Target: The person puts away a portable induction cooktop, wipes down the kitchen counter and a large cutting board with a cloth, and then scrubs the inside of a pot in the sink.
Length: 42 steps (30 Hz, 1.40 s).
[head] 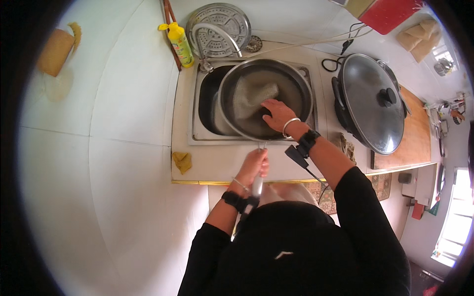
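A wide metal pan (296, 79) with a long handle lies across the stainless steel sink (194, 111), covering most of its right side. My left hand (254, 162) is closed around the pan's handle (258, 185), in front of the counter edge. Cloudy water and a pale mesh-like cloth (248, 98) are inside the pan. Over the pan's lower right part is my right hand (279, 114), thumb and fingers apart, with fingertips at the cloth's edge; whether they press on it I cannot tell. The curved faucet (218, 27) arches behind the pan's rim.
A yellow bottle (180, 44) and a round perforated steamer plate (218, 22) stand against the back wall. Right of the sink is a lidded wok (374, 107), beside a wooden cutting board (416, 129). A yellow cloth (182, 162) lies at the counter's front left corner.
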### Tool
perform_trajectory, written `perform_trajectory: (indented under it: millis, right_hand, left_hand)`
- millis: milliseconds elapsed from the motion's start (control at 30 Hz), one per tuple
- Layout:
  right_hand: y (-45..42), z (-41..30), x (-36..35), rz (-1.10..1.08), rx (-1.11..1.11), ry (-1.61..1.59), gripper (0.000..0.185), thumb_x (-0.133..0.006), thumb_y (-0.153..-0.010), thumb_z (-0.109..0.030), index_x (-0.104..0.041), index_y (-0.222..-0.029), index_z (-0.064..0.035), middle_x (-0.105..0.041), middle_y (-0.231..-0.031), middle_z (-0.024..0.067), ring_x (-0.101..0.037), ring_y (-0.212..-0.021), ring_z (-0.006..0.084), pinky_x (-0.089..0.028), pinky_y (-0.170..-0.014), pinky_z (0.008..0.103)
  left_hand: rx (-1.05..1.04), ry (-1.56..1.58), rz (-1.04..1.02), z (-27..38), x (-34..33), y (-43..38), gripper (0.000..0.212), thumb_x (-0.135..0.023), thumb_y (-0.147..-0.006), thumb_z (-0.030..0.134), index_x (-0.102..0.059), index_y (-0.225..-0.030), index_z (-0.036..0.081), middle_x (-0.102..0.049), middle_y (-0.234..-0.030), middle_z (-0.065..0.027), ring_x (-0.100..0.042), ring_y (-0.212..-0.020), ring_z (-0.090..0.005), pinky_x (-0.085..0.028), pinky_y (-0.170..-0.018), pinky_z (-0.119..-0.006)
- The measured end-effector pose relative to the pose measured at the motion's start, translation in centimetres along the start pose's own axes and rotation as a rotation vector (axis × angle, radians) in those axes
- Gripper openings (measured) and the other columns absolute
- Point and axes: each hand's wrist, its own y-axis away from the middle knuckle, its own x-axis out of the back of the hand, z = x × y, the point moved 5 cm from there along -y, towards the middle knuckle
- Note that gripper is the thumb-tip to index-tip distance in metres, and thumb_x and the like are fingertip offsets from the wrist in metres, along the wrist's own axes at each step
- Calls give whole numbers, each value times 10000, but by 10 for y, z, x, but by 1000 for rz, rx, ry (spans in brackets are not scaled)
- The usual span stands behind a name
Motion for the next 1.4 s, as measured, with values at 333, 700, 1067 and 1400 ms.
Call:
perform_trajectory:
  millis: [333,700,1067,1400]
  right_hand:
    - [-40,-45,-40,-286,-118,113,518,-607,-799,-127,-466,-1298,-128,-529,-1250,160,-475,-1187,340,-424,-971,446]
    - [-66,-60,-48,-184,26,-275,423,-556,-761,-111,-514,-1177,-53,-634,-921,185,-605,-853,391,-486,-745,460]
    - [-90,-102,-38,7,718,175,283,-532,-797,-68,-593,-1072,-99,-582,-903,120,-580,-911,290,-531,-697,375]
    - [-201,-37,-11,162,248,534,115,-565,-833,-122,-660,-879,-80,-622,-1023,126,-591,-1022,294,-553,-708,348]
  left_hand:
    - [-24,-55,94,8,9,11,354,-526,-937,361,-389,-740,102,-355,-564,23,-350,-417,-76,-313,-359,-245]
    - [-43,-103,117,4,6,8,391,-522,-927,428,-388,-761,100,-381,-554,18,-377,-422,-87,-355,-376,-254]
    - [-33,-160,172,8,-5,6,302,-479,-939,337,-371,-785,101,-382,-572,13,-381,-425,-94,-362,-369,-272]
    - [-4,-82,159,5,-6,4,282,-492,-928,340,-383,-812,107,-385,-579,19,-375,-431,-90,-360,-373,-275]
